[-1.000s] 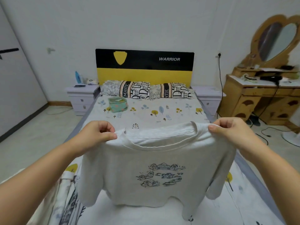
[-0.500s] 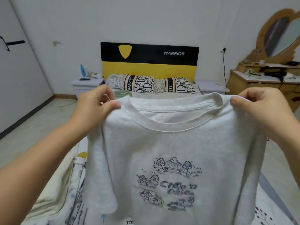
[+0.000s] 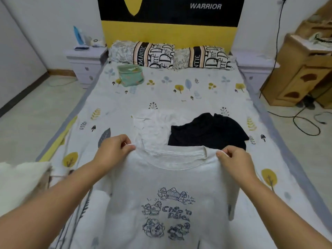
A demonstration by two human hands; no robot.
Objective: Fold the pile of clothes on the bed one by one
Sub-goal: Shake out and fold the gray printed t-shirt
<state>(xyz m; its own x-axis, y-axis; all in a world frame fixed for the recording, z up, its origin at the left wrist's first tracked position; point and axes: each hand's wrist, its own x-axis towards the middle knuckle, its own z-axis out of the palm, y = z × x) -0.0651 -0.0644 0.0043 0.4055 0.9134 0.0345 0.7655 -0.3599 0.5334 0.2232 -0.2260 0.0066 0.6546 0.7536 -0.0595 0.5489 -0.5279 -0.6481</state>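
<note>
A light grey T-shirt (image 3: 172, 178) with a blue cartoon print hangs in front of me, print side facing me, over the near part of the bed (image 3: 206, 97). My left hand (image 3: 115, 150) pinches its left shoulder beside the collar. My right hand (image 3: 233, 159) pinches the right shoulder. Just beyond the collar a white garment (image 3: 154, 123) and a black garment (image 3: 208, 130) lie crumpled side by side on the sheet. The shirt's lower hem is cut off by the frame.
A teal pouch (image 3: 130, 75) and two patterned pillows (image 3: 170, 55) sit near the headboard. White bedside tables (image 3: 84, 60) flank the bed. A wooden dresser (image 3: 305, 69) stands right, with cables (image 3: 303, 123) on the floor. Cream bedding (image 3: 21, 180) bunches at near left.
Both hands have lowered the grey T-shirt from head height toward the bed, and my view has tilted down. The white and black garments behind it have come into sight.
</note>
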